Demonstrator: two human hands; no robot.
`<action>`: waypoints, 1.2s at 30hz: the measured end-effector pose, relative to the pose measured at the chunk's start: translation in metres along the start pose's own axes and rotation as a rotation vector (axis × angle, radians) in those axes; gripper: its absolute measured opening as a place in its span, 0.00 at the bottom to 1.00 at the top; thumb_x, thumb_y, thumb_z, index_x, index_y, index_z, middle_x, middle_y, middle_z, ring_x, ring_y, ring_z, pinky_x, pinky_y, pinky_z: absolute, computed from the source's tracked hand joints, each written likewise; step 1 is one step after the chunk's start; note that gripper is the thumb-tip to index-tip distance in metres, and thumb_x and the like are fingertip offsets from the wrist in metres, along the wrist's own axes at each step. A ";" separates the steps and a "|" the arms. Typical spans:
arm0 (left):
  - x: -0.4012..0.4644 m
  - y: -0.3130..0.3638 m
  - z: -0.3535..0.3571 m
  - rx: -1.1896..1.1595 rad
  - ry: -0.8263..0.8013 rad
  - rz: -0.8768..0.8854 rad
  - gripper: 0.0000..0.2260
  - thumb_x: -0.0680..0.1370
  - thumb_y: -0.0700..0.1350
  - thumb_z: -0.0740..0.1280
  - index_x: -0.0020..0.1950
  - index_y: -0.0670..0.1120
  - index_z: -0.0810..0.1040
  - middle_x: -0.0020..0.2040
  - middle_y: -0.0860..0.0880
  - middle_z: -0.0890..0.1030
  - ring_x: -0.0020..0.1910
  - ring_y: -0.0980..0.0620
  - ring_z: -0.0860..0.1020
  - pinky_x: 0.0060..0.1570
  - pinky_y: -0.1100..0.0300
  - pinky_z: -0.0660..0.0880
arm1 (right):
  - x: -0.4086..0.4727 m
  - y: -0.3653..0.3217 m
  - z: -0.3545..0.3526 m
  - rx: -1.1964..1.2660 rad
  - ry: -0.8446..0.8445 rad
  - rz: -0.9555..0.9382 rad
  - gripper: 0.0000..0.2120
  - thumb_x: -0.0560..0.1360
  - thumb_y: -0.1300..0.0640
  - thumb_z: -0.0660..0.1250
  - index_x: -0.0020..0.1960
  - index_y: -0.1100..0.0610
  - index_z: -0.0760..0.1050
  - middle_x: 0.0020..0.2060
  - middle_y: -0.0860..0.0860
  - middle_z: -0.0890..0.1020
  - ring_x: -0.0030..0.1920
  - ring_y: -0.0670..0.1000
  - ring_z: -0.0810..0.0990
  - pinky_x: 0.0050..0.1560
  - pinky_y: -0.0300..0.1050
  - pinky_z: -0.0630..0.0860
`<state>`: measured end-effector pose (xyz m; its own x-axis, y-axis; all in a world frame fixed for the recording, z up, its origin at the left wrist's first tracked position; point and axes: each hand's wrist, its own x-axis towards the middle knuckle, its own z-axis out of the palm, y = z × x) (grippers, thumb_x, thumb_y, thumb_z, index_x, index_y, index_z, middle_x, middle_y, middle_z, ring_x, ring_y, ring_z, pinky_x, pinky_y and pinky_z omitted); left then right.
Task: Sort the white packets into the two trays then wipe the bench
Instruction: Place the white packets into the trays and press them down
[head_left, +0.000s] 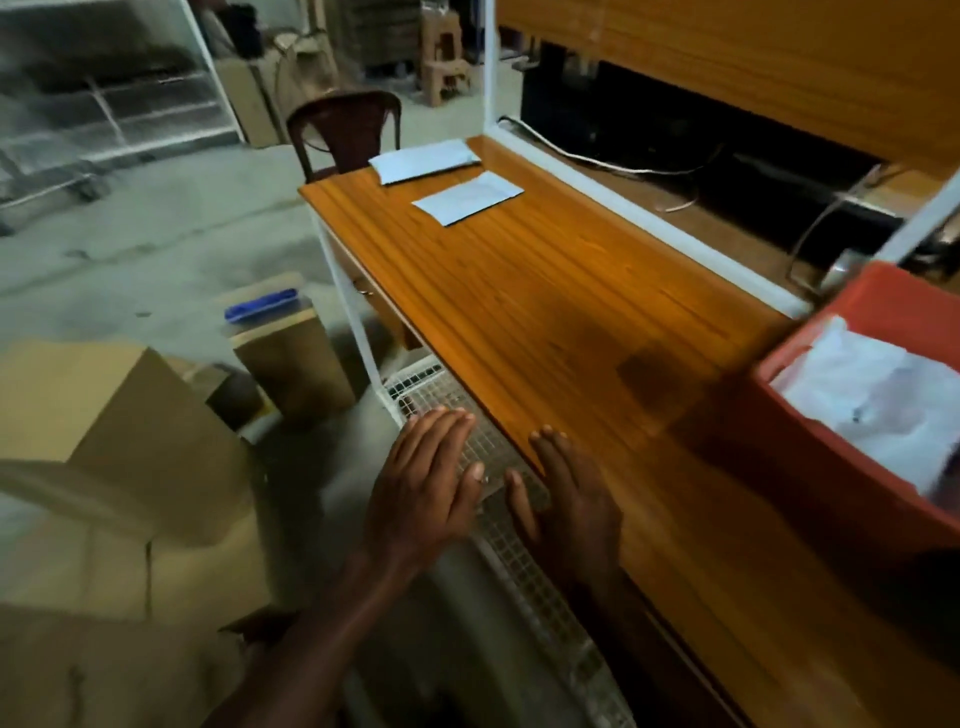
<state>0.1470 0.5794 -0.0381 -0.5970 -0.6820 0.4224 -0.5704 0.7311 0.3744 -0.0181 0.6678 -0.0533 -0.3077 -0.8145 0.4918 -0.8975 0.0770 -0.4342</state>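
Two flat white packets lie at the far end of the wooden bench: one nearer me, another by the far edge. A red tray at the right edge of the view holds crumpled white packets. My left hand hovers with straight fingers off the bench's near edge, above a white wire-mesh rack. My right hand is beside it, fingers straight, over the bench edge. Neither hand holds anything. Only one tray is in view.
A white wire-mesh rack sits below the bench's left edge. Cardboard boxes stand on the floor at left, one with a blue object on top. A dark chair stands at the far end. A white frame and cables border the bench's right side.
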 end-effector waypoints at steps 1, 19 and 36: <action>-0.004 -0.018 -0.003 0.007 0.012 -0.030 0.21 0.82 0.50 0.58 0.72 0.42 0.71 0.72 0.44 0.73 0.73 0.47 0.68 0.71 0.44 0.65 | 0.008 -0.010 0.015 0.010 -0.038 -0.007 0.24 0.79 0.43 0.63 0.67 0.58 0.78 0.65 0.56 0.80 0.63 0.55 0.79 0.59 0.49 0.77; 0.066 -0.284 -0.038 0.093 -0.021 -0.429 0.24 0.82 0.56 0.52 0.73 0.46 0.69 0.72 0.47 0.73 0.73 0.50 0.67 0.76 0.49 0.60 | 0.199 -0.128 0.236 0.069 -0.154 -0.064 0.26 0.77 0.43 0.64 0.67 0.59 0.75 0.66 0.59 0.78 0.66 0.58 0.77 0.66 0.50 0.66; 0.345 -0.466 -0.018 -0.038 -0.156 -0.084 0.23 0.83 0.57 0.52 0.75 0.49 0.65 0.75 0.49 0.69 0.75 0.52 0.63 0.76 0.48 0.58 | 0.426 -0.120 0.368 -0.025 0.093 0.260 0.27 0.78 0.41 0.60 0.67 0.59 0.77 0.69 0.60 0.75 0.71 0.61 0.72 0.68 0.62 0.71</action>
<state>0.2173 0.0036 -0.0519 -0.6303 -0.7328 0.2562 -0.6019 0.6697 0.4350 0.0746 0.1000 -0.0692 -0.5556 -0.7092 0.4340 -0.7917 0.2917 -0.5368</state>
